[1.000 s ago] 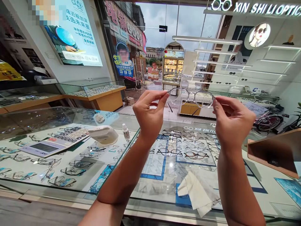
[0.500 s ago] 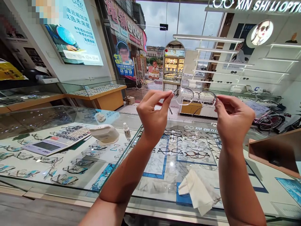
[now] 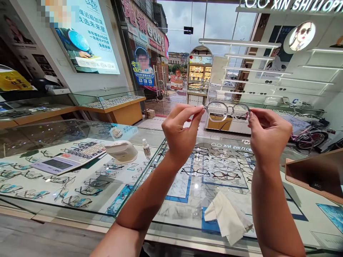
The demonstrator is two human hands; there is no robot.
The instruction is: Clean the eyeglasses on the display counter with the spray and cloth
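I hold a pair of clear-framed glasses [image 3: 227, 111] up at chest height above a glass display counter [image 3: 187, 200]. My left hand [image 3: 180, 132] pinches the left end of the frame between thumb and fingers. My right hand [image 3: 269, 134] pinches the right end the same way. The lenses face outward toward the shop entrance. Below my hands a pale cleaning cloth [image 3: 227, 217] lies crumpled on the counter top.
A calculator [image 3: 69, 157], a white rounded device [image 3: 122, 151] and a small dropper bottle [image 3: 146, 148] sit on the left counter. Rows of glasses lie under the glass. A wooden-framed mirror [image 3: 316, 175] stands at right. Display shelves line the right wall.
Both hands have drifted slightly right and closer together while still holding the glasses; the view shifted a little.
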